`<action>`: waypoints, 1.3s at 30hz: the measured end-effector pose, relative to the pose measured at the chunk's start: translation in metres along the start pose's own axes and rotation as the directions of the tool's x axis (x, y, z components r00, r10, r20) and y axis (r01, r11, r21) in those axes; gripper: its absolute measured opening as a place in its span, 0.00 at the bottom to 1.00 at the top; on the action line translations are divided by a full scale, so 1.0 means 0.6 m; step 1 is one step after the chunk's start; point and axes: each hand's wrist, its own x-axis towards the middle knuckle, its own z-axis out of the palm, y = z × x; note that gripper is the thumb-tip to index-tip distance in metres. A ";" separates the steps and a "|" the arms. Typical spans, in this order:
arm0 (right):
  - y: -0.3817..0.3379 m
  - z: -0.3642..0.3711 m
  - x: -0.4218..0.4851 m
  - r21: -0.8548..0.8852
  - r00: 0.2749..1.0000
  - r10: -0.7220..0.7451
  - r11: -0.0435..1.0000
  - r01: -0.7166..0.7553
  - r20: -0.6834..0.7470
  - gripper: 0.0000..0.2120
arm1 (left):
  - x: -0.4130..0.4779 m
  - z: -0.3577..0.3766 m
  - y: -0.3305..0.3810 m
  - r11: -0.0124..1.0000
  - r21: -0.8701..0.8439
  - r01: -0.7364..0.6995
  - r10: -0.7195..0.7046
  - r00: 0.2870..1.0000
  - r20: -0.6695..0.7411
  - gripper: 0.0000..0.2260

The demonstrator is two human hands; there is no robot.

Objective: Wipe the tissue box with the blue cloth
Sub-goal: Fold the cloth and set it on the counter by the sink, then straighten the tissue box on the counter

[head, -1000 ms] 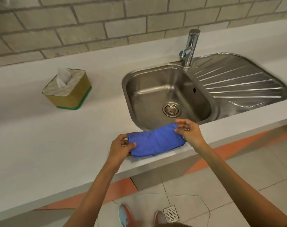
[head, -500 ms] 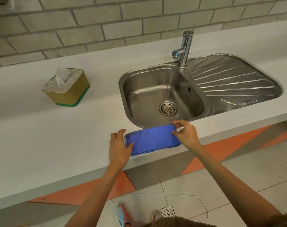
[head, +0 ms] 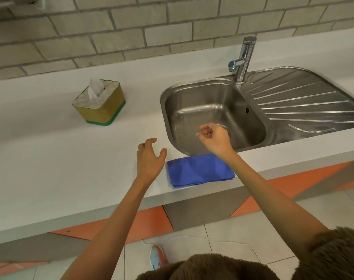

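Note:
The folded blue cloth (head: 199,170) lies flat at the front edge of the white counter (head: 51,162), just below the sink. My left hand (head: 149,156) hovers just left of the cloth, fingers spread, holding nothing. My right hand (head: 213,138) is raised over the sink's front rim, fingers loosely curled, with nothing in it. The tissue box (head: 100,103), gold-sided with a green base and a white tissue sticking up, stands on the counter to the back left, well away from both hands.
A steel sink (head: 212,110) with a drainboard (head: 305,104) and a chrome tap (head: 243,59) fills the right side. A brick wall runs behind the counter. Below the counter edge are floor tiles and a shoe (head: 158,257).
Both hands have let go of the blue cloth, which now lies on the counter edge. The hands have lifted away from it, the left to its left, the right above the sink.

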 end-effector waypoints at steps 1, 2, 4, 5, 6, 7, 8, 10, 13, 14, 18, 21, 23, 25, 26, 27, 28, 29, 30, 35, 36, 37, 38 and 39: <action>-0.017 0.011 0.009 0.012 1.000 -0.012 1.000 0.011 0.018 0.13 | 0.010 -0.008 0.002 1.000 -0.009 0.014 -0.014 1.000 -0.010 0.21; -0.034 0.023 0.018 0.022 0.999 -0.021 1.000 0.020 0.037 0.12 | 0.021 -0.017 0.004 0.999 -0.022 0.027 -0.027 0.999 -0.017 0.21; -0.067 0.046 0.038 0.035 0.997 -0.039 0.999 0.037 0.063 0.12 | 0.044 -0.040 0.008 0.997 -0.056 0.050 -0.052 0.998 -0.034 0.21; -0.085 0.058 0.048 0.044 0.996 -0.048 0.998 0.045 0.071 0.12 | 0.056 -0.053 0.009 0.996 -0.072 0.061 -0.064 0.997 -0.043 0.21; -0.101 0.070 0.059 0.055 0.995 -0.058 0.997 0.053 0.079 0.12 | 0.068 -0.067 0.008 0.993 -0.089 0.073 -0.078 0.996 -0.052 0.21; -0.117 0.083 0.069 0.061 0.994 -0.071 0.996 0.066 0.087 0.11 | 0.080 -0.082 0.006 0.990 -0.110 0.083 -0.090 0.994 -0.059 0.21; -0.134 0.097 0.081 0.064 0.992 -0.084 0.995 0.078 0.096 0.12 | 0.092 -0.097 0.003 0.986 -0.137 0.090 -0.100 0.993 -0.063 0.21; -0.164 0.126 0.103 0.081 0.988 -0.101 0.992 0.092 0.113 0.12 | 0.117 -0.128 -0.008 0.975 -0.197 0.105 -0.120 0.990 -0.069 0.22; -0.201 0.170 0.135 0.112 0.986 -0.104 0.990 0.090 0.128 0.13 | 0.157 -0.172 -0.030 0.963 -0.240 0.123 -0.146 0.986 -0.078 0.23; -0.211 0.184 0.144 0.123 0.984 -0.103 0.989 0.085 0.146 0.13 | 0.170 -0.185 -0.038 0.962 -0.243 0.122 -0.146 0.986 -0.081 0.23; -0.241 0.240 0.180 0.144 0.972 -0.067 0.989 0.036 0.223 0.14 | 0.222 -0.224 -0.073 0.927 -0.337 0.164 -0.192 0.980 -0.050 0.22; -0.258 0.280 0.208 0.178 0.969 -0.011 0.983 -0.034 0.247 0.16 | 0.262 -0.238 -0.096 0.855 -0.457 0.245 -0.264 0.964 0.023 0.23; -0.271 0.303 0.230 0.178 0.966 0.023 0.981 -0.071 0.259 0.19 | 0.286 -0.241 -0.108 0.794 -0.531 0.297 -0.317 0.947 0.056 0.23; -0.283 0.323 0.256 0.160 0.963 0.051 0.982 -0.096 0.264 0.22 | 0.308 -0.240 -0.119 0.760 -0.576 0.301 -0.340 0.939 0.042 0.23; -0.289 0.332 0.270 0.143 0.962 0.063 0.984 -0.103 0.265 0.23 | 0.319 -0.239 -0.124 0.753 -0.588 0.295 -0.343 0.939 0.033 0.23; -0.294 0.342 0.285 0.130 0.961 0.073 0.985 -0.111 0.267 0.24 | 0.330 -0.238 -0.127 0.746 -0.600 0.288 -0.342 0.939 0.027 0.22; -0.299 0.351 0.300 0.125 0.959 0.082 0.985 -0.120 0.271 0.25 | 0.343 -0.238 -0.129 0.738 -0.612 0.284 -0.344 0.939 0.022 0.21; -0.304 0.360 0.314 0.127 0.957 0.089 0.984 -0.128 0.276 0.26 | 0.356 -0.240 -0.132 0.730 -0.621 0.284 -0.350 0.937 0.017 0.20; -0.308 0.369 0.327 0.127 0.956 0.092 0.983 -0.132 0.280 0.27 | 0.369 -0.242 -0.134 0.726 -0.625 0.287 -0.357 0.934 0.015 0.19; -0.313 0.401 0.373 0.104 0.945 0.123 0.981 -0.161 0.304 0.30 | 0.444 -0.252 -0.152 0.723 -0.601 0.340 -0.407 0.913 0.027 0.20; -0.311 0.405 0.378 0.106 0.944 0.124 0.981 -0.164 0.307 0.30 | 0.462 -0.254 -0.155 0.730 -0.589 0.346 -0.412 0.911 0.025 0.20; -0.309 0.408 0.383 0.107 0.944 0.124 0.981 -0.163 0.305 0.29 | 0.479 -0.256 -0.158 0.740 -0.574 0.349 -0.413 0.910 0.021 0.20; -0.307 0.412 0.389 0.105 0.947 0.121 0.982 -0.158 0.298 0.29 | 0.495 -0.258 -0.160 0.750 -0.561 0.351 -0.413 0.911 0.018 0.21; -0.304 0.415 0.394 0.104 0.951 0.116 0.983 -0.152 0.286 0.28 | 0.510 -0.261 -0.162 0.756 -0.553 0.349 -0.410 0.912 0.016 0.21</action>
